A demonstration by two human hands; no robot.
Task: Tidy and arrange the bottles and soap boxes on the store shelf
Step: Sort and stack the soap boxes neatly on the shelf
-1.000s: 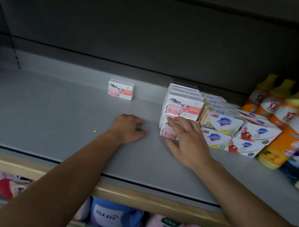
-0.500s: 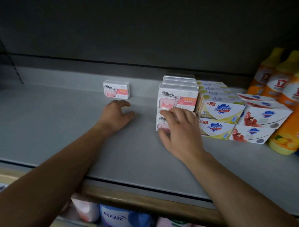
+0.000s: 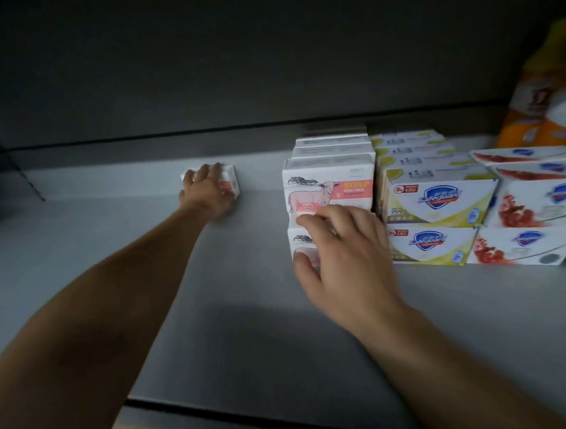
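A lone white-and-pink cardboard soap box sits at the back of the grey metal shelf, gripped by the left hand. The right hand grasps the lower box of the stacked white sheep-print soap boxes, beside yellow-trimmed Safeguard boxes and orange bottles.

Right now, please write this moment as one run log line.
left hand: grips lone soap box at shelf back | right hand: holds bottom box of sheep soap stack | bottles: untouched

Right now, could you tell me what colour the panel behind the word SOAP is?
Salmon pink, on the white goat soap box; the head view shows it.
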